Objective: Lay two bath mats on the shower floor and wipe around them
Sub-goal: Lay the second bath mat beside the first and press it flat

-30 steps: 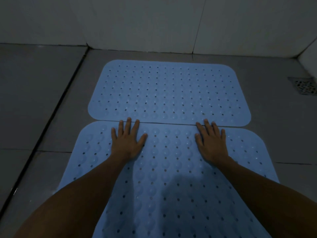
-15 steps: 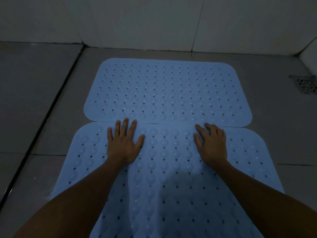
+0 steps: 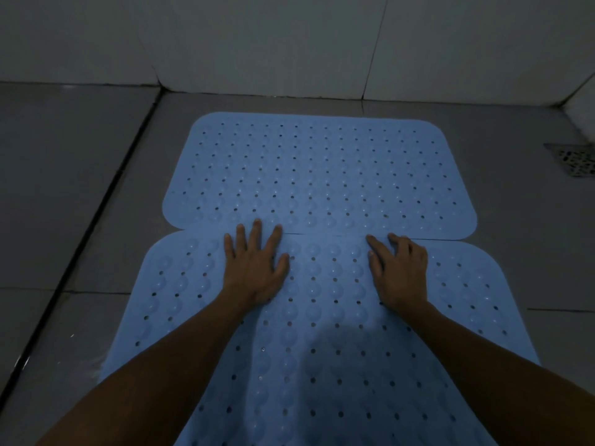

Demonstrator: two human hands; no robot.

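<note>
Left hand (image 3: 256, 268) presses flat, fingers spread, on the near mat (image 3: 322, 349); right hand (image 3: 401, 272) (fingers partly curled, grasping nothing) rests beside the far mat (image 3: 318, 169).

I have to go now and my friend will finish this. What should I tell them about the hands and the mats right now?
Left hand: flat, fingers spread, pressing the near mat at its far edge, fingertips reaching onto the far mat.
Right hand: on the near mat by the same edge, fingers partly bent, holding nothing.
Mats: both lie on the shower floor, edge to edge along the seam, the far one towards the wall. The drain is off to the right, uncovered.
Done: both mats are laid.
Left: press the near mat flat, then wipe the floor around them. No cloth is in view.
</note>
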